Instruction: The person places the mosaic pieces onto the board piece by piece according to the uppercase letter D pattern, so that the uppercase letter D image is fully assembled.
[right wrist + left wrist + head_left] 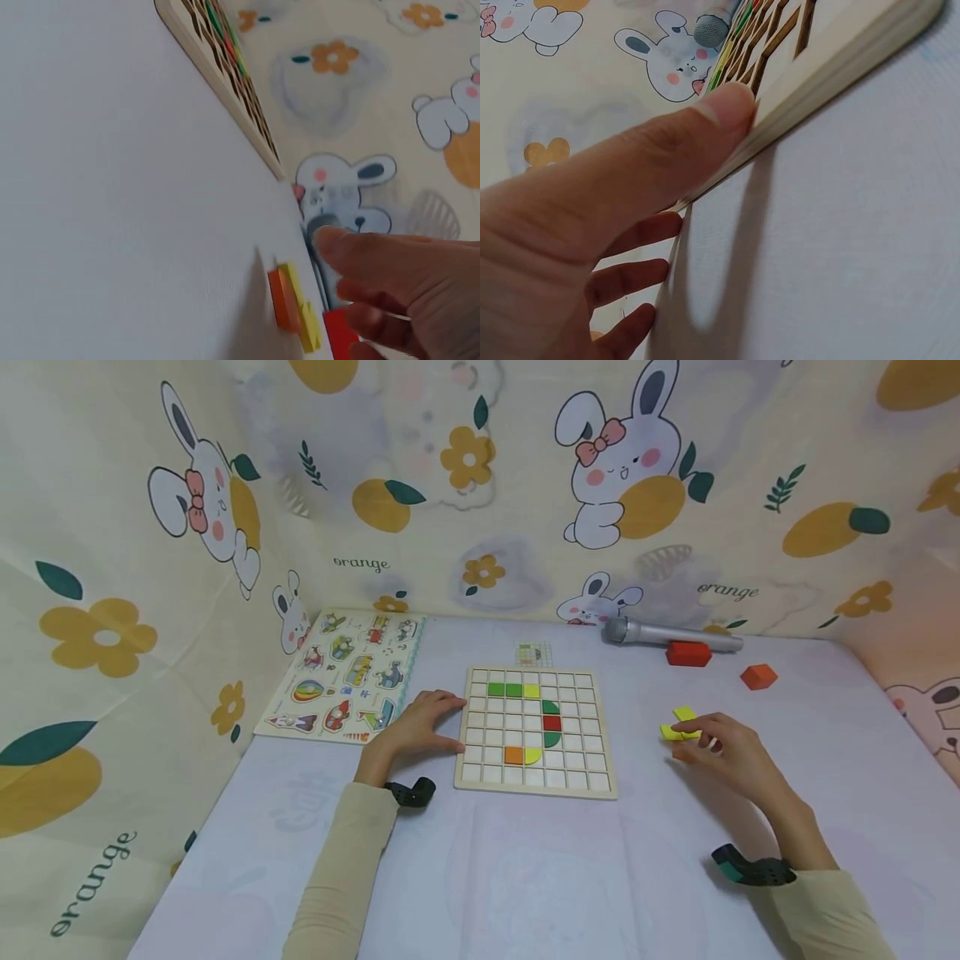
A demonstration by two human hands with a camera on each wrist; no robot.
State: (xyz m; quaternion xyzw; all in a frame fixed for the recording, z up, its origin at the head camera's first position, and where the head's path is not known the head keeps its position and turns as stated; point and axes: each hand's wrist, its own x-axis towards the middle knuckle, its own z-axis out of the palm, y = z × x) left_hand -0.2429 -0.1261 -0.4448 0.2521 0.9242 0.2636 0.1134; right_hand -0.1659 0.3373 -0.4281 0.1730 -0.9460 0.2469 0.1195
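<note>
A wooden grid board (536, 792) lies on the table, with green, yellow, red and orange tiles in some of its squares. My left hand (416, 727) rests at the board's left edge; its thumb (727, 105) touches the rim and the other fingers are spread along the side. Over a small group of yellow tiles (670, 733) hovers my right hand (731, 758), fingers loosely bent, with nothing seen between thumb and fingers. An orange tile (283, 300) lies beside the yellow ones, partly covered by the thumb in the head view.
A picture puzzle board (337, 677) with vehicle shapes lies at the back left. Behind the grid board is a small pattern card (533, 654). A grey microphone (675, 635), a stack of red tiles (688, 653) and an orange-red block (759, 677) sit at the back right.
</note>
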